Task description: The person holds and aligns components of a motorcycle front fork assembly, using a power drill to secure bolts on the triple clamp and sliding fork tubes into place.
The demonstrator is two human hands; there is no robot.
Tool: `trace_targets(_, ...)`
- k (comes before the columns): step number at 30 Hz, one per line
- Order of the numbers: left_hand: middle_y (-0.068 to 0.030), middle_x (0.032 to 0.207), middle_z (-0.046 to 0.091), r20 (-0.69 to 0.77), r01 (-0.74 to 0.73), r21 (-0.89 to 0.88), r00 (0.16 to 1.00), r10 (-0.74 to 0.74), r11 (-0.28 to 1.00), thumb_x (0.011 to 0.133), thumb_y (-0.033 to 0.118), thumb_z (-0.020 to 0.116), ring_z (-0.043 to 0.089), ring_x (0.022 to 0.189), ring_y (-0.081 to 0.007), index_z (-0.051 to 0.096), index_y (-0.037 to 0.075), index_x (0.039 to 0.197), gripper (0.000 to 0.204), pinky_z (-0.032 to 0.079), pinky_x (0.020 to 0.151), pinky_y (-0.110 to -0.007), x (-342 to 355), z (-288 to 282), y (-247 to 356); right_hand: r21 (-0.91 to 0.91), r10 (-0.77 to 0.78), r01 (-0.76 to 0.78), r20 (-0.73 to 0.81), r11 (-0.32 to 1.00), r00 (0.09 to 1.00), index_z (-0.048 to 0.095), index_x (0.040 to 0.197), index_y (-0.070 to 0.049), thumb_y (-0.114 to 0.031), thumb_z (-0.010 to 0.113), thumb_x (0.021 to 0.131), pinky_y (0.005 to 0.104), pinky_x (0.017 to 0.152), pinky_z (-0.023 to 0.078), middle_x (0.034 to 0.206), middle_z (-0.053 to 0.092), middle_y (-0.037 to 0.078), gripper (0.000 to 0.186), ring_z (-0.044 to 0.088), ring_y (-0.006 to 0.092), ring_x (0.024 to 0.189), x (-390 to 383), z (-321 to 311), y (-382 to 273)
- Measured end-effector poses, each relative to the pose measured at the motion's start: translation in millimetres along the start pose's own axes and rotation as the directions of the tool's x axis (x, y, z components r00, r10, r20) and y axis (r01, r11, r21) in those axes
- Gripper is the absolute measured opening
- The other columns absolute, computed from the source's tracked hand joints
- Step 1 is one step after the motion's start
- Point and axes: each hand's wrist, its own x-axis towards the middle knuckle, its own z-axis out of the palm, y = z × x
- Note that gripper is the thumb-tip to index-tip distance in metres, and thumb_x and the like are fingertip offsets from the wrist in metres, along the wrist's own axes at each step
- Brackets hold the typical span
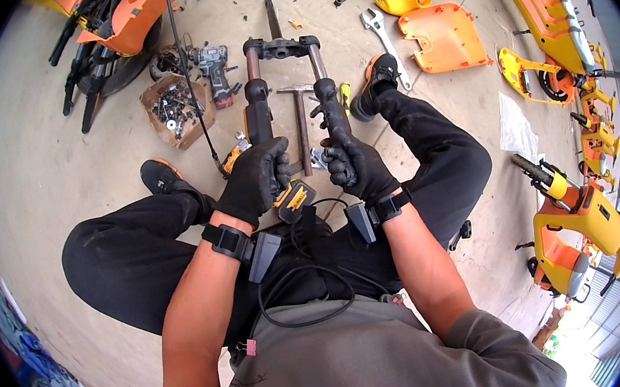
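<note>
My left hand (263, 176), in a black glove, is wrapped round the lower left leg of a front fork (281, 48). My right hand (348, 163), also gloved, grips the lower right leg. The fork lies ahead of me, its steerer tube pointing away and a clamp bridge joining both chrome tubes. Between the legs lie a hammer (301, 126) and small metal parts. A yellow-and-black tool (292, 199) rests just below my hands, partly hidden. A cordless impact driver (215, 75) is left of the fork; a large adjustable wrench (387, 45) is at its right.
A cardboard box of fasteners (173, 113) sits ahead left, near orange body parts (133, 19) with black pieces. An orange panel (442, 37) lies ahead right, and several yellow scooters (570, 219) line the right side. My bent legs flank the fork. Black cables cross my lap.
</note>
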Motion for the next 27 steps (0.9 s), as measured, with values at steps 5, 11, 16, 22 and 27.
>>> trace_targets(5, 0.0027, 0.069, 0.050, 0.025, 0.010, 0.004, 1.000, -0.010, 1.000, 0.093, 0.023, 0.063, 0.048, 0.056, -0.0066, 0.054, 0.010, 0.083, 0.019, 0.041, 0.049, -0.019, -1, 2, -6, -0.385, -0.184, 0.078, -0.247, 0.920, 0.951, 0.053, 0.096, -0.002, -0.036, 0.063, 0.093, 0.0244, 0.042, 0.042, 0.072, 0.057, 0.006, 0.035, 0.051, 0.0098, 0.050, 1, 9, 7)
trace_targets(11, 0.0020, 0.069, 0.051, 0.040, 0.018, 0.040, 0.999, -0.019, 0.999, 0.093, 0.023, 0.062, 0.049, 0.056, -0.0073, 0.054, 0.010, 0.083, 0.018, 0.041, 0.049, -0.020, 2, -2, -10, -0.490, -0.243, 0.075, -0.289, 0.868, 0.926, 0.054, 0.097, -0.003, -0.037, 0.063, 0.092, 0.0261, 0.041, 0.043, 0.071, 0.058, 0.006, 0.036, 0.052, 0.0104, 0.049, 3, 8, 13)
trace_targets(16, 0.0020, 0.069, 0.051, 0.026, 0.003, 0.037, 1.000, -0.004, 0.999, 0.093, 0.023, 0.062, 0.049, 0.056, -0.0075, 0.055, 0.010, 0.083, 0.018, 0.042, 0.049, -0.021, 4, -2, -7, -0.230, -0.118, 0.086, -0.128, 0.969, 0.985, 0.055, 0.099, -0.003, -0.042, 0.061, 0.094, 0.0248, 0.042, 0.043, 0.073, 0.057, 0.005, 0.040, 0.052, 0.0097, 0.051, 4, -4, 9)
trace_targets(22, 0.0020, 0.070, 0.051, 0.040, -0.039, 0.061, 0.999, 0.037, 0.997, 0.093, 0.023, 0.062, 0.049, 0.056, -0.0076, 0.055, 0.010, 0.086, 0.017, 0.043, 0.051, -0.021, 0, -1, -6, 0.005, -0.008, 0.008, 0.018, 1.000, 1.000, 0.055, 0.099, -0.003, -0.042, 0.058, 0.096, 0.0223, 0.044, 0.043, 0.073, 0.054, 0.002, 0.040, 0.051, 0.0089, 0.052, 4, -7, 5)
trace_targets(27, 0.0015, 0.072, 0.052, 0.048, -0.046, 0.022, 0.998, 0.045, 0.999, 0.093, 0.023, 0.063, 0.051, 0.058, -0.0084, 0.056, 0.010, 0.089, 0.015, 0.044, 0.052, -0.022, 3, -8, -15, -0.153, -0.049, 0.035, -0.087, 0.988, 0.995, 0.056, 0.096, -0.002, -0.044, 0.058, 0.095, 0.0226, 0.044, 0.044, 0.071, 0.055, 0.002, 0.042, 0.052, 0.0095, 0.051, 7, -10, 13)
